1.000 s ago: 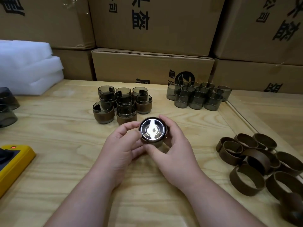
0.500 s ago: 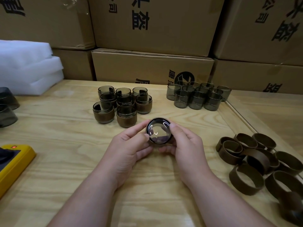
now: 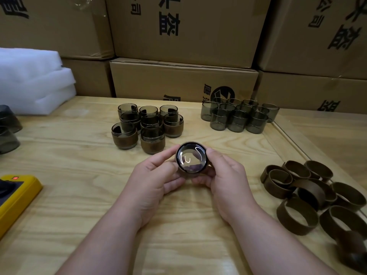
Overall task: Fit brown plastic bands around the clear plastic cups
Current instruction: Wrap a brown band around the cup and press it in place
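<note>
The cups are smoky grey and see-through, the bands a dull brown. The table is pale wood with wavy grain. Tan boxes carry black print; the foam is white, the device yellow.

Bare table lies open around the hands; banded cups crowd just beyond, plain cups far right, loose bands at right.
</note>
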The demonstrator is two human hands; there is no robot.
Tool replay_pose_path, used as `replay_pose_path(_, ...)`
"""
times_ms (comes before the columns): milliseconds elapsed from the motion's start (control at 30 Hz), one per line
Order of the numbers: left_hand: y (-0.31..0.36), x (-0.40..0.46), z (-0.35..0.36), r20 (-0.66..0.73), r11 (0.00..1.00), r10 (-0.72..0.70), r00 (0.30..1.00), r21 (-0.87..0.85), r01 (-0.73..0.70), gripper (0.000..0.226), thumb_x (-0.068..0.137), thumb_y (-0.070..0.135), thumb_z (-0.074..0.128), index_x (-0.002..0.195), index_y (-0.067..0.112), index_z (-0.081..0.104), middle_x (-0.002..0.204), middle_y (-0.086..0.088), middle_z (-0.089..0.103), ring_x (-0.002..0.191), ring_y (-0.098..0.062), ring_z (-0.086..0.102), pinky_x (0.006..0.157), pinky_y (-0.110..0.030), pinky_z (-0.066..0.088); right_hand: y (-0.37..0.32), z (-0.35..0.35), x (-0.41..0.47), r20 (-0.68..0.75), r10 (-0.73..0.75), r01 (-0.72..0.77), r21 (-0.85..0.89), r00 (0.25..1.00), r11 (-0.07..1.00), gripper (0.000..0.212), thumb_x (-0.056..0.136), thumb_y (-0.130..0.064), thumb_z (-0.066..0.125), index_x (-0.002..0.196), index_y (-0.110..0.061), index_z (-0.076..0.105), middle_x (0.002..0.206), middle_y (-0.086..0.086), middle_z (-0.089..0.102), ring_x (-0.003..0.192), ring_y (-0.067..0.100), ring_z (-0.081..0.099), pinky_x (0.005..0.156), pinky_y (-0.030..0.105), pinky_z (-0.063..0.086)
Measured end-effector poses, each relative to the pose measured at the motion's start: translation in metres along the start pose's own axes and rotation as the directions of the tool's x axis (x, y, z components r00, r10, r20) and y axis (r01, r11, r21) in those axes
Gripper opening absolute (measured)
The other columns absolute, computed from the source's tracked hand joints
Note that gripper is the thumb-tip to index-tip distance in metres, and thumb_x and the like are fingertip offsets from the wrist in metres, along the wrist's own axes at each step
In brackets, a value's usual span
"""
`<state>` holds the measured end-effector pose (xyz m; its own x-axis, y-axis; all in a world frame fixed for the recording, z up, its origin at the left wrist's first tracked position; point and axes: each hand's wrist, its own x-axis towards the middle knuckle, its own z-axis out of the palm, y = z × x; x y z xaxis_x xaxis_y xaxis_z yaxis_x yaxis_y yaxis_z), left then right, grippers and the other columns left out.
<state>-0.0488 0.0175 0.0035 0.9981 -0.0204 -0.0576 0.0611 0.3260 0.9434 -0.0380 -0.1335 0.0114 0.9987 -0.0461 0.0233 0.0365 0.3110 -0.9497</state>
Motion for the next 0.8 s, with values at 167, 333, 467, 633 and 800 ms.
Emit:
replay_pose_path(167, 0.0014, 0.0007, 0.0014, -0.036, 1.000, 0.005, 0.999, 0.012, -0.005, 0.064, 0.051, 0.030, 0.078, 0.115, 0.024, 0.073, 0.102, -0.012, 0.080, 0.091, -0.026, 0.077, 0.076, -0.032, 0.062, -0.0002, -0.0005, 0.0005, 0.018, 0.005, -0.005, -0.020, 1.000, 1.000, 0.030, 0.104, -0.022, 0.055, 0.095, -0.023, 0.084, 0.095, 0.012, 0.080, 0.079, 0.024, 0.074, 0.059, 0.031, 0.057)
replay_pose_path(333, -0.0019, 0.0022, 0.0012, -0.075, 1.000, 0.000, 0.997, 0.007, 0.000, 0.048, 0.070, 0.014, 0.069, 0.117, 0.025, 0.073, 0.105, -0.022, 0.077, 0.093, -0.030, 0.075, 0.072, -0.032, 0.061, 0.0017, -0.0025, 0.0012, 0.008, 0.014, -0.013, -0.029, 1.000, 1.000, 0.028, 0.106, -0.018, 0.054, 0.101, -0.019, 0.081, 0.100, 0.010, 0.080, 0.080, 0.023, 0.074, 0.058, 0.031, 0.058)
replay_pose_path(467, -0.0022, 0.0027, 0.0012, -0.080, 1.000, 0.009, 0.997, 0.004, -0.008, 0.054, 0.070, 0.010, 0.063, 0.121, 0.025, 0.070, 0.105, -0.016, 0.079, 0.095, -0.029, 0.077, 0.069, -0.029, 0.061, 0.0035, -0.0044, 0.0041, -0.037, 0.022, -0.024, -0.063, 0.999, 0.998, 0.025, 0.105, -0.009, 0.054, 0.110, -0.020, 0.076, 0.096, 0.009, 0.080, 0.074, 0.022, 0.070, 0.057, 0.032, 0.058)
replay_pose_path(633, -0.0025, 0.0017, 0.0005, -0.040, 0.998, 0.052, 0.998, -0.024, -0.053, 0.060, 0.072, 0.009, 0.068, 0.129, 0.023, 0.062, 0.111, -0.009, 0.079, 0.105, -0.024, 0.076, 0.081, -0.031, 0.063, 0.0052, -0.0042, 0.0037, -0.008, 0.013, -0.013, -0.020, 1.000, 1.000, 0.028, 0.107, -0.022, 0.052, 0.108, -0.008, 0.076, 0.100, 0.013, 0.079, 0.085, 0.025, 0.076, 0.061, 0.028, 0.058)
replay_pose_path(800, -0.0035, -0.0001, 0.0016, -0.034, 0.992, 0.125, 0.992, 0.026, -0.124, 0.052, 0.082, 0.000, 0.068, 0.129, 0.024, 0.064, 0.121, 0.004, 0.076, 0.115, -0.017, 0.071, 0.095, -0.033, 0.059, 0.0073, -0.0043, 0.0044, 0.019, -0.004, 0.004, -0.005, 1.000, 1.000, 0.035, 0.107, -0.028, 0.051, 0.098, -0.009, 0.079, 0.103, 0.014, 0.079, 0.100, 0.031, 0.076, 0.081, 0.039, 0.062)
